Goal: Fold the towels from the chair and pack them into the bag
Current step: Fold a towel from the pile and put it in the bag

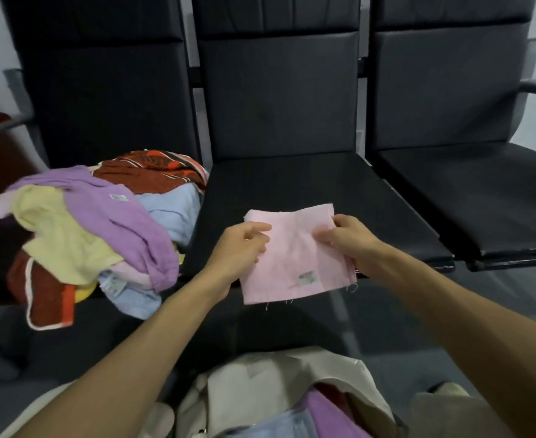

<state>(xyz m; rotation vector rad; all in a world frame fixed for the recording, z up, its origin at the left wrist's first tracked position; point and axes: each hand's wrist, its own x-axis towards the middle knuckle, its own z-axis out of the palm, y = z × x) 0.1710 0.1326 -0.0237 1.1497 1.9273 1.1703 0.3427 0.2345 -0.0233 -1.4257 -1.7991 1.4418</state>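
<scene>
Your left hand [244,245] and right hand [348,238] each pinch a side edge of the folded pink towel [295,257], held just above the front of the middle chair seat [292,184]. It looks light and limp, so it will likely sag and unfold if gripped at one corner; hold both layers together near the edges. The bag [279,384] sits open below you, and the unfolded pile [102,222] waits on the left seat.

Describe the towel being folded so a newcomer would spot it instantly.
Find the middle black chair in the row of three. Over the front edge of its seat, the left hand and right hand hold the pink towel. Unlike the crumpled heap of towels on the left seat, it is flat and squarish, with a small label.
</scene>
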